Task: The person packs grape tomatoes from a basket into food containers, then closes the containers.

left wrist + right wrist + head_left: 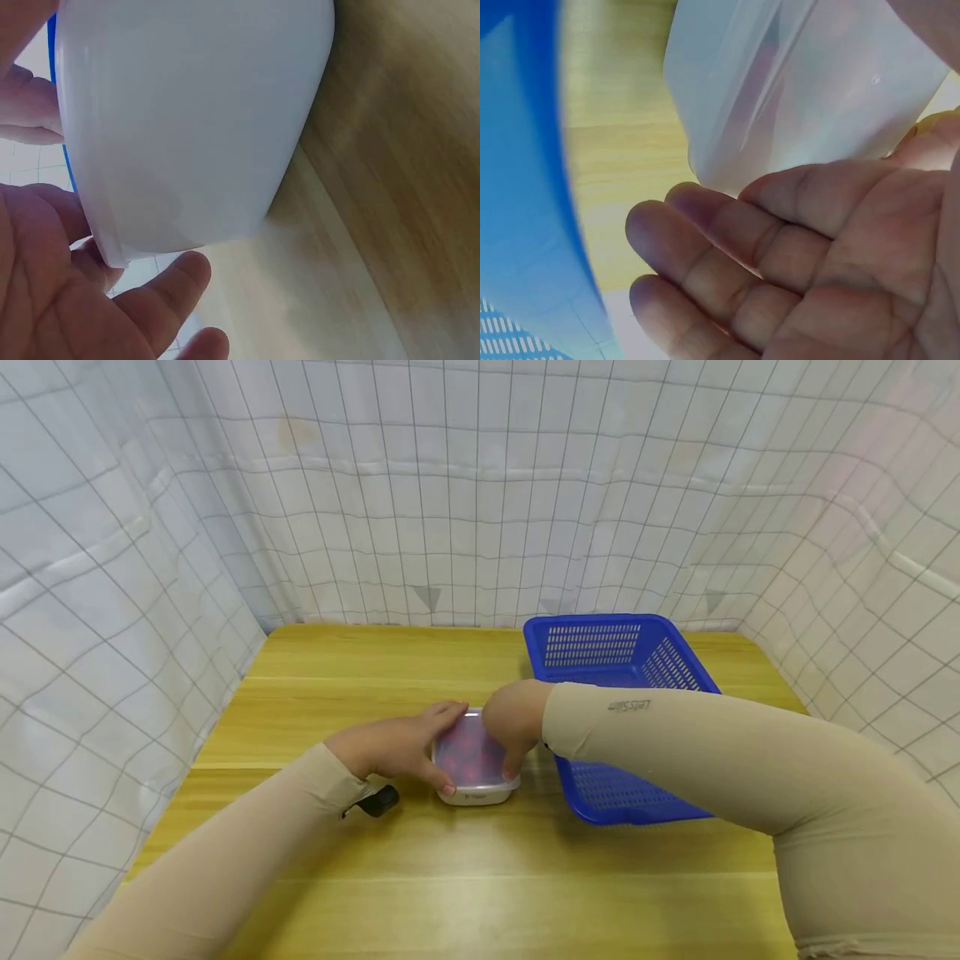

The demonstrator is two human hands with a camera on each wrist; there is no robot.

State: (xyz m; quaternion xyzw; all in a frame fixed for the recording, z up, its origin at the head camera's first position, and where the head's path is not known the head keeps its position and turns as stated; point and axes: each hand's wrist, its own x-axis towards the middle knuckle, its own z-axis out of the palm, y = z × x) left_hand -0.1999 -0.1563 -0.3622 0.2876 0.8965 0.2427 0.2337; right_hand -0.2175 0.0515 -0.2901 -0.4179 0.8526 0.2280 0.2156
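A white food container (477, 796) with a translucent lid (468, 752) stands on the table; red contents show through the lid. My left hand (405, 745) holds its left side, thumb at the front corner and fingers at the back. In the left wrist view the container's white wall (195, 127) fills the middle, with fingers curled near its rim. My right hand (516, 720) grips the lid's right side, thumb towards the front. The right wrist view shows its index finger against the lid's edge (810, 97), the other fingers extended free of it.
A blue perforated basket (600, 817) stands right of the container, partly hidden under my right forearm. The wooden table (360, 893) ends at the back against a white gridded curtain (450, 527), which also hangs on both sides.
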